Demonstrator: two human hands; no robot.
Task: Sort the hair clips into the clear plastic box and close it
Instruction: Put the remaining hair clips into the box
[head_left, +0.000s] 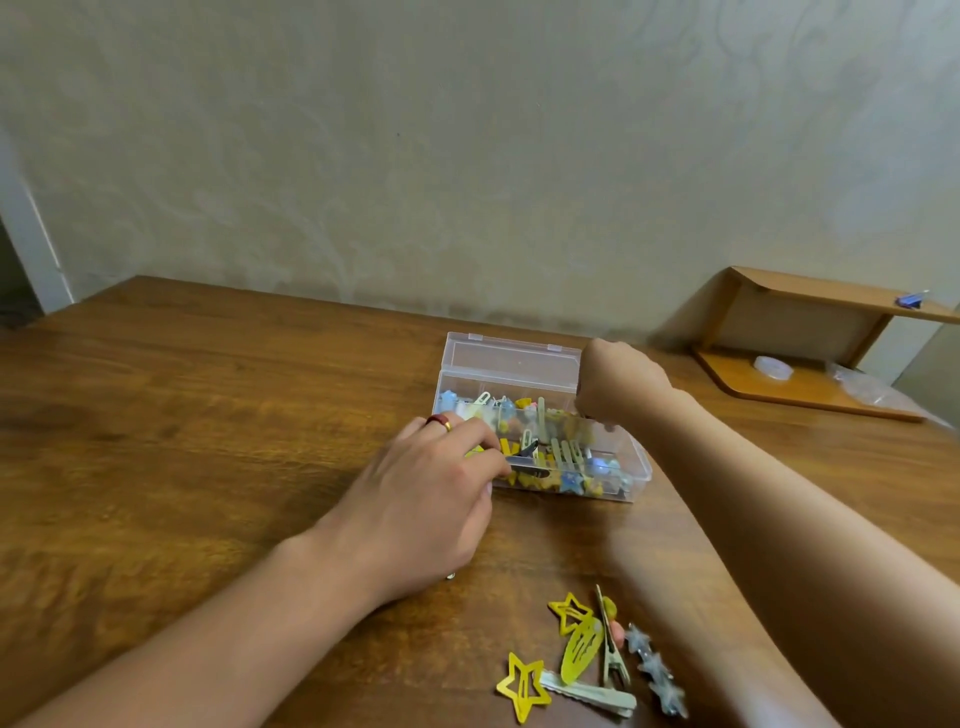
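Observation:
A clear plastic box (638, 466) stands open on the wooden table, its lid (511, 358) tilted back, and several coloured hair clips lie inside. My left hand (426, 499) rests at the box's near left corner and pinches a yellow clip (477, 451) over the rim. My right hand (618, 384) hovers over the box's right half with its fingers curled down into it; what they hold is hidden. A loose pile of hair clips (587, 654) lies near the front edge: yellow stars, a yellow snap clip, metal clips and grey-blue stars.
The table (182, 415) stands against a pale patterned wall. A low wooden shelf (810, 332) sits at the back right, with a clear round container (774, 367), a plastic bag and a small purple object on top.

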